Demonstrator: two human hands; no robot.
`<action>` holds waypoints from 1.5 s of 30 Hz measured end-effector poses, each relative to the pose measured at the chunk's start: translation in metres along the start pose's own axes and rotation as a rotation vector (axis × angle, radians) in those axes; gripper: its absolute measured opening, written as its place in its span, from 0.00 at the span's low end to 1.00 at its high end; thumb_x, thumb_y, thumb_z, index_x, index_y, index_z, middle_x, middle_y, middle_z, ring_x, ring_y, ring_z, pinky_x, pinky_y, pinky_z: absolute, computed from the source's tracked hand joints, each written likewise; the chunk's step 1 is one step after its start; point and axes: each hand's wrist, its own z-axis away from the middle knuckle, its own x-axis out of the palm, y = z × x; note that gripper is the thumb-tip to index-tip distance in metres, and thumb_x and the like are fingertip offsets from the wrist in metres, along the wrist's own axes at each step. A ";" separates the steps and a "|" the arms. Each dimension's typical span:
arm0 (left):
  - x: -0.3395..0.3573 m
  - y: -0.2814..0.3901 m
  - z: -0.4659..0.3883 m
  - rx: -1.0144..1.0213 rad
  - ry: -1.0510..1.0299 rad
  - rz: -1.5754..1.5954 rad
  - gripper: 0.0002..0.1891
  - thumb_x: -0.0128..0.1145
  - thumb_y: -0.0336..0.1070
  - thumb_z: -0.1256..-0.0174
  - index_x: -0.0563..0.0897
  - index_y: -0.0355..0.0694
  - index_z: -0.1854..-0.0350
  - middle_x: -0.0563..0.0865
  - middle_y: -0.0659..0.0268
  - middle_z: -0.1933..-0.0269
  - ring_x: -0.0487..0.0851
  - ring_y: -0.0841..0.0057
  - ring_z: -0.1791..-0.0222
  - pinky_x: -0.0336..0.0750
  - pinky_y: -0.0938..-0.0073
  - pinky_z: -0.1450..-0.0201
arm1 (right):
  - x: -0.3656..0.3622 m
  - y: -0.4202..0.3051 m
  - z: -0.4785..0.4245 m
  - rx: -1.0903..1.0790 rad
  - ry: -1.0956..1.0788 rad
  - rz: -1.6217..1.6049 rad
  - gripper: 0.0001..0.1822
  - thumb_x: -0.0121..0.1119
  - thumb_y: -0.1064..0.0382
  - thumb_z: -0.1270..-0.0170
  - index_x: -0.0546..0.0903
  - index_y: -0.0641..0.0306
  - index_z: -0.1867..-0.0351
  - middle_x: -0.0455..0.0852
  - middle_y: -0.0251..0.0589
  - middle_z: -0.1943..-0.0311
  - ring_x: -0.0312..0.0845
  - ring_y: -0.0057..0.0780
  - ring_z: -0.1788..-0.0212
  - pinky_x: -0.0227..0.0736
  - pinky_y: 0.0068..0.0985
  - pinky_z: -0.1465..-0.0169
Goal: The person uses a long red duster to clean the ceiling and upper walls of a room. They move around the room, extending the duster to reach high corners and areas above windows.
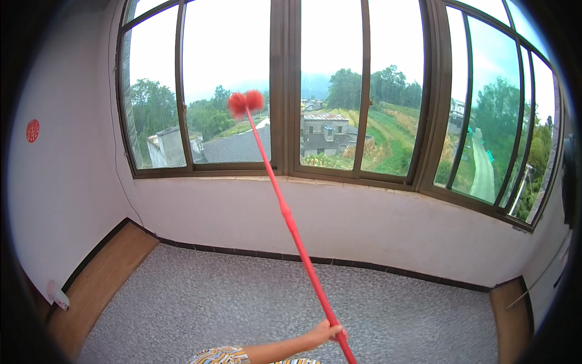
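My left hand [328, 333] is closed around a red telescopic pole [307, 264] near the bottom of the view, the arm reaching in from the lower left out of a patterned sleeve. The pole slants up and to the left, with a thicker joint partway along. At its far end is a red bristle duster head [245, 103] with two rounded lobes, seen against the left window pane; I cannot tell whether it touches the glass. The pole's lower end runs out of the picture. My right hand is out of view.
Brown-framed sliding windows [284, 91] span the bay above a low white wall [318, 214]. A grey patterned floor [204, 295] has wood-look borders [109, 264]. A cable [116, 159] hangs at the left corner. A white object [59, 298] stands by the left wall; a thin rod [539, 280] leans right.
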 end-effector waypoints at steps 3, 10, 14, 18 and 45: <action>-0.020 0.090 -0.004 0.321 0.044 -0.002 0.07 0.46 0.36 0.26 0.66 0.39 0.56 0.83 0.58 0.60 0.85 0.65 0.56 0.81 0.60 0.50 | 0.007 -0.018 -0.031 -0.105 -0.013 0.059 0.21 0.54 0.50 0.35 0.82 0.60 0.48 0.86 0.56 0.57 0.83 0.49 0.51 0.74 0.41 0.52; -0.067 0.357 -0.044 0.863 0.437 -0.001 0.16 0.49 0.45 0.27 0.69 0.34 0.53 0.83 0.59 0.61 0.83 0.74 0.73 0.79 0.73 0.69 | -0.071 -0.376 0.050 -0.933 0.247 -0.400 0.22 0.59 0.56 0.35 0.76 0.55 0.39 0.88 0.47 0.65 0.84 0.41 0.62 0.75 0.39 0.59; -0.102 0.437 -0.060 0.980 0.856 -0.386 0.15 0.52 0.37 0.32 0.67 0.31 0.53 0.85 0.56 0.64 0.84 0.71 0.77 0.78 0.71 0.76 | -0.104 -0.479 0.107 -1.039 0.250 -0.466 0.23 0.55 0.54 0.32 0.74 0.60 0.38 0.85 0.51 0.58 0.82 0.43 0.56 0.74 0.37 0.52; -0.140 0.415 -0.082 0.902 1.125 -0.705 0.15 0.50 0.36 0.35 0.66 0.29 0.54 0.84 0.56 0.76 0.84 0.66 0.78 0.78 0.67 0.76 | -0.082 -0.480 0.075 -1.147 0.131 -0.524 0.24 0.53 0.53 0.30 0.73 0.62 0.38 0.84 0.54 0.54 0.80 0.45 0.52 0.72 0.37 0.50; -0.170 0.415 0.021 0.972 0.872 -0.287 0.10 0.50 0.36 0.33 0.68 0.35 0.60 0.78 0.61 0.78 0.78 0.73 0.85 0.76 0.70 0.84 | -0.055 -0.436 0.023 -1.188 0.067 -0.476 0.13 0.51 0.55 0.27 0.81 0.61 0.58 0.76 0.34 0.78 0.72 0.26 0.74 0.68 0.28 0.69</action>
